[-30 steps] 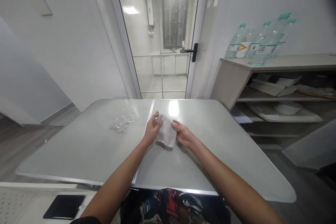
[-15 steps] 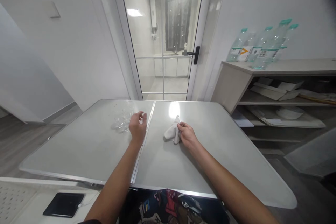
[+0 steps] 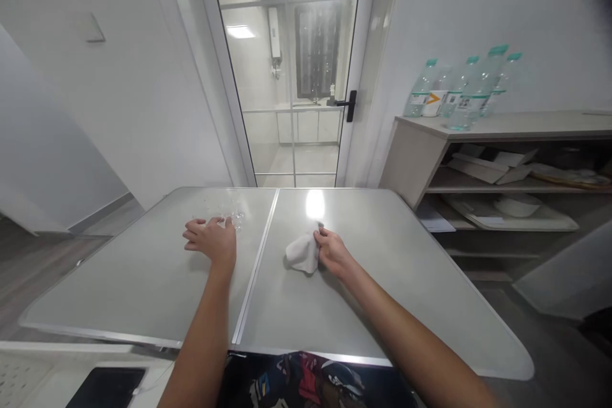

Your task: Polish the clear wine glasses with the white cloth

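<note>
My right hand (image 3: pixel 333 251) pinches a crumpled white cloth (image 3: pixel 303 252) just right of the table's seam; the cloth hangs from my fingers onto or close above the tabletop. On the left half, my left hand (image 3: pixel 211 240) is spread over a heap of clear, shiny pieces (image 3: pixel 233 209), which look like transparent plastic. My hand partly covers this heap, and I cannot tell whether the fingers touch it. Both hands work over a pale grey table (image 3: pixel 157 287) with a metal edge.
Several bottles with green caps (image 3: pixel 471 99) stand on a wooden shelf unit (image 3: pixel 423 159) at the right. Behind the table is a glass door (image 3: pixel 268 140) with a black handle (image 3: pixel 351 106). A black flat device (image 3: pixel 106 389) lies at the lower left.
My left hand has moved left and opened out across the clear pieces. My right hand still holds the cloth, now slightly lower in view. The camera view has shifted a little.
</note>
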`<state>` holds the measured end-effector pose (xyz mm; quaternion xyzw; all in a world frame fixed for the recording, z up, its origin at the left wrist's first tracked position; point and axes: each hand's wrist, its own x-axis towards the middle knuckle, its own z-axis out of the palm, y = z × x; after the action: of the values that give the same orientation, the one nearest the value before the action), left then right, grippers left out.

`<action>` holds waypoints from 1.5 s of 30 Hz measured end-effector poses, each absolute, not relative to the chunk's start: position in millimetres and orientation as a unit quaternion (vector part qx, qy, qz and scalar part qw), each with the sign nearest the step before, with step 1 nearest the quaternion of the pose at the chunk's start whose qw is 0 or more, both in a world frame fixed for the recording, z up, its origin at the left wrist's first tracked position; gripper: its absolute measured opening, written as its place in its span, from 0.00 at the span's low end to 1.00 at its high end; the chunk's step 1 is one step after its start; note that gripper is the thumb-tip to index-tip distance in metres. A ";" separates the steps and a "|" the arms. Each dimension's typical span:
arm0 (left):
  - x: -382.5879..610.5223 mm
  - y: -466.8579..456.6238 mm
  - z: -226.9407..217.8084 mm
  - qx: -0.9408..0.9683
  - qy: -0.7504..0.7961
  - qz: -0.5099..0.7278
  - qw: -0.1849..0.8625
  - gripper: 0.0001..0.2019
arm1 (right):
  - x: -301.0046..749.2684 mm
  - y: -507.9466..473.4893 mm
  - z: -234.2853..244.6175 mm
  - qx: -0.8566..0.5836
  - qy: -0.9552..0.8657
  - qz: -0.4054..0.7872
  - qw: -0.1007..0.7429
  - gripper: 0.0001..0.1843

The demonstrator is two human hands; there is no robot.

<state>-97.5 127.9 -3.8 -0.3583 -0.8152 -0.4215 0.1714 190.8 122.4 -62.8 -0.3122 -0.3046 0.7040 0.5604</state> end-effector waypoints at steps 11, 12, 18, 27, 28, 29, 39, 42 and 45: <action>-88.3 117.1 17.3 -0.424 -0.647 -0.587 0.240 0.06 | 186.5 117.3 -57.6 -0.315 -0.284 0.710 0.562 0.13; -84.9 115.2 21.3 -0.444 -0.606 -0.621 0.224 0.07 | 186.6 118.1 -58.2 -0.322 -0.284 0.701 0.569 0.14; -58.9 122.8 34.4 -0.418 -0.428 -0.769 -0.226 0.15 | 192.6 129.6 -65.6 -0.366 -0.284 0.642 0.611 0.17; 8.0 151.1 -17.4 -0.570 -0.401 -0.551 -0.459 0.34 | 212.1 145.7 -65.6 -0.410 -0.305 0.485 0.710 0.17; 11.5 151.7 -25.7 -0.612 -0.418 -0.539 -0.400 0.31 | 212.9 143.1 -62.3 -0.422 -0.328 0.446 0.718 0.17; 13.1 151.9 -33.5 -0.651 -0.432 -0.528 -0.333 0.30 | 212.9 139.5 -58.7 -0.430 -0.364 0.415 0.714 0.17; 0.3 144.9 -59.1 -0.861 -0.336 -0.380 -0.025 0.21 | 203.2 114.4 -46.2 -0.312 -0.591 0.502 0.549 0.21; 2.4 142.8 -55.4 -0.886 -0.309 -0.346 -0.011 0.20 | 209.0 117.8 -47.7 -0.285 -0.589 0.560 0.508 0.36; 0.8 144.1 -50.3 -0.881 -0.335 -0.334 -0.003 0.21 | 207.9 122.9 -48.4 -0.286 -0.577 0.561 0.520 0.41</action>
<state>0.8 144.1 -50.3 -0.8808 -0.3354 -0.3342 -0.0029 207.9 122.9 -48.4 -0.2861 -0.5773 0.5612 0.5195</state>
